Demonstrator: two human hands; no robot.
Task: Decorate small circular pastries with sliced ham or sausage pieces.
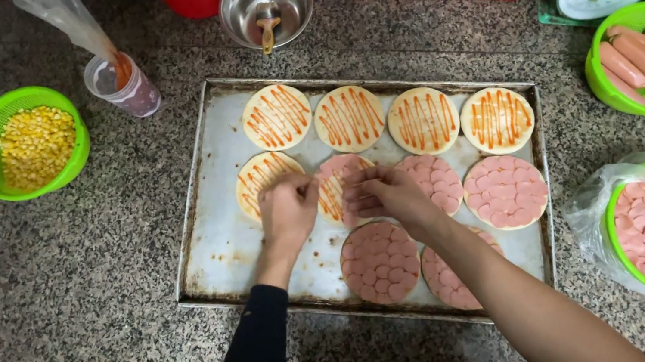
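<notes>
Sausage slices [337, 177], thin, soft and slippery I'd judge, go onto the sauced dough round [335, 190] mid-tray [216, 251]; I pinch them by their edges with both left hand [287, 211] and right hand [384, 193].

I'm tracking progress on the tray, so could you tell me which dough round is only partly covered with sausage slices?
The dough round under both hands, second in the middle row: slices cover its top, sauce stripes still show lower left. Others are fully covered or sauce-only.
</notes>
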